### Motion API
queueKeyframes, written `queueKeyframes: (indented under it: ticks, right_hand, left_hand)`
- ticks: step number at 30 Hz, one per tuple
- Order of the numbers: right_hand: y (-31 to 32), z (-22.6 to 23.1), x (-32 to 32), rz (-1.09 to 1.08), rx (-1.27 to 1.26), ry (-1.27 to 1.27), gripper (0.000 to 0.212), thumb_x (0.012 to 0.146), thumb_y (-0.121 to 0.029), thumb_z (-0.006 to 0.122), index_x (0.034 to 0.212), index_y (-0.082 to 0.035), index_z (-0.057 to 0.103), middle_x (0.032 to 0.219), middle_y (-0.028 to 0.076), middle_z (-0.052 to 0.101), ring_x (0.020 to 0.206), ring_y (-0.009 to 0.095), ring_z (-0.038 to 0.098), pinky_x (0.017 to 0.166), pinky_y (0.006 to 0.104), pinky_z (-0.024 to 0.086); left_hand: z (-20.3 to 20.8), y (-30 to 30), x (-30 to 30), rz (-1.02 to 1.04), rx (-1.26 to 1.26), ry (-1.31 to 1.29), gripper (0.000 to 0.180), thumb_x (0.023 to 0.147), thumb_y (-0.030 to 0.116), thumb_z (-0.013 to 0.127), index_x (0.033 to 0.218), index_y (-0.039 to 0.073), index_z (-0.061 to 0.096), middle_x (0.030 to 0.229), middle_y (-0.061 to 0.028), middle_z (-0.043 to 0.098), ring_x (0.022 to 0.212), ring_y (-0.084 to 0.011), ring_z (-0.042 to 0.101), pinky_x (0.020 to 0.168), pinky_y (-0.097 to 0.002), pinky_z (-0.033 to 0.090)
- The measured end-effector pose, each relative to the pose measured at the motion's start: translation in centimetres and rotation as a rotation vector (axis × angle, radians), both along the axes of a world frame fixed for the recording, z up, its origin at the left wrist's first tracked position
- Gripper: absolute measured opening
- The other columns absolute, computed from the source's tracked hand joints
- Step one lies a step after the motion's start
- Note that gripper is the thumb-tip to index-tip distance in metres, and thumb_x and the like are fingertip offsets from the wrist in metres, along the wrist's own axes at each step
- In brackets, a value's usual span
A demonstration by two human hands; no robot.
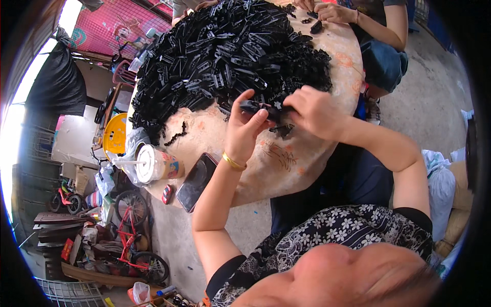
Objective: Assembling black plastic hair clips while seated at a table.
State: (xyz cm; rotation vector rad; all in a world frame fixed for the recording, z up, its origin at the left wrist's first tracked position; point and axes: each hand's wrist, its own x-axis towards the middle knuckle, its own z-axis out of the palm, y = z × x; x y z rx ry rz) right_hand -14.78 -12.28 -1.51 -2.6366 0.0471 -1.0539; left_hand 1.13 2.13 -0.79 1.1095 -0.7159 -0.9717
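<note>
My left hand (242, 132) is closed round a black plastic part (250, 106), thumb on its near side and a finger curled up behind. Just to the right, my right hand (318, 113) has its fingers bent together beside that part; whatever sits in them is hidden. A large heap of long black plastic pieces (220, 56) covers the far side of the round table (255, 179). Small black bits (282, 130) lie below my hands, and smaller dark pieces (312, 66) edge the heap on the right.
A lidded cup with a straw (153, 165), a phone (197, 182) and a small red item (166, 194) stand near the table's left edge. Another person's hands (330, 12) work at the far right. A red bicycle (128, 238) and clutter fill the floor at left.
</note>
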Motion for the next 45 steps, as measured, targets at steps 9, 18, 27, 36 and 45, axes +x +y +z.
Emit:
queueKeyframes:
  ticks: [9,18,27,36,45]
  right_hand:
    - [-1.9,0.3,0.8,0.151,0.409,-0.020,0.012,0.077,-0.005,0.068,0.086,-0.001,0.062,0.079,0.012,0.063,0.070,0.024,0.062,0.063,0.0304,0.050]
    - [-0.9,0.8,0.5,0.182,0.609,-0.137,0.011,0.075,-0.002,0.070,0.085,0.000,0.067,0.081,0.011,0.066,0.071,0.021,0.065,0.061,0.0279,0.051]
    - [0.3,1.0,0.3,0.221,0.005,-0.226,0.011,0.070,-0.005,0.066,0.081,-0.004,0.064,0.084,0.007,0.063,0.080,0.023,0.059,0.068,0.0324,0.051]
    - [1.0,1.2,-0.5,0.220,-0.090,-0.215,0.014,0.070,-0.005,0.063,0.083,-0.003,0.063,0.088,0.008,0.062,0.082,0.024,0.059,0.069,0.0315,0.051]
    - [0.7,1.9,-0.6,0.313,0.613,-0.220,0.013,0.075,0.004,0.066,0.088,-0.001,0.066,0.084,0.010,0.065,0.074,0.024,0.064,0.066,0.0300,0.052]
  left_hand:
    - [-0.9,-0.4,-2.1,-0.077,0.117,-0.159,0.043,0.086,0.002,0.063,0.124,-0.001,0.042,0.111,-0.0166,0.061,0.091,-0.0198,0.064,0.082,-0.0333,0.056]
    - [-0.8,-0.3,-2.5,-0.021,0.089,-0.059,0.044,0.086,0.002,0.062,0.126,-0.001,0.042,0.109,-0.0158,0.061,0.089,-0.0203,0.065,0.083,-0.0335,0.056]
    - [-1.1,0.0,-2.0,-0.024,0.082,-0.119,0.046,0.086,0.005,0.063,0.127,-0.003,0.043,0.104,-0.0142,0.062,0.091,-0.0193,0.065,0.085,-0.0330,0.055]
    - [-0.2,0.1,-2.2,-0.057,0.067,0.006,0.041,0.090,0.009,0.060,0.126,-0.005,0.045,0.105,-0.0133,0.061,0.095,-0.0193,0.063,0.089,-0.0349,0.053]
    - [0.1,0.0,-2.4,-0.040,-0.059,0.156,0.042,0.099,0.022,0.044,0.134,0.001,0.036,0.108,-0.0135,0.060,0.094,-0.0233,0.064,0.089,-0.0382,0.052]
